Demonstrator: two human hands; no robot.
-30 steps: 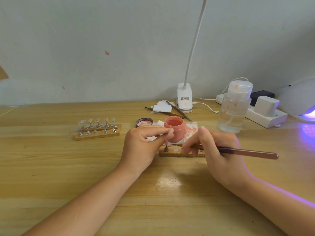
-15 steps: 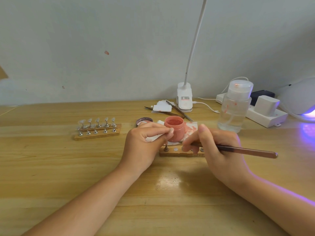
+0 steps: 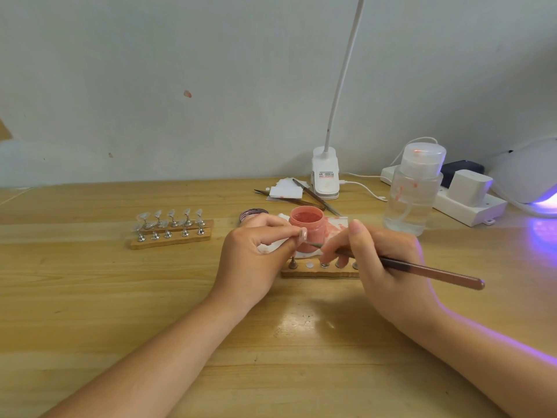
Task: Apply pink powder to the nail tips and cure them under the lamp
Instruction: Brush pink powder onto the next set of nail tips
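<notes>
Brush point(image 3: 416, 268) in right hand point(image 3: 382, 260) touches nail tip point(image 3: 303, 234) pinched by left hand point(image 3: 256, 260).

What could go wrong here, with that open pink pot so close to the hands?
The open powder jar stands right behind both hands; the right hand or its brush could tip it. The nail tip pinched by the left hand might slip. The clear bottle beside the right hand could be knocked.

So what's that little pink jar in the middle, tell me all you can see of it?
The pink jar is a small round pot, seemingly plastic, standing upright with its lid off and pink powder inside. It sits on a stained white tissue, behind the wooden holder strip. The left hand and brush work just in front of it.
</notes>
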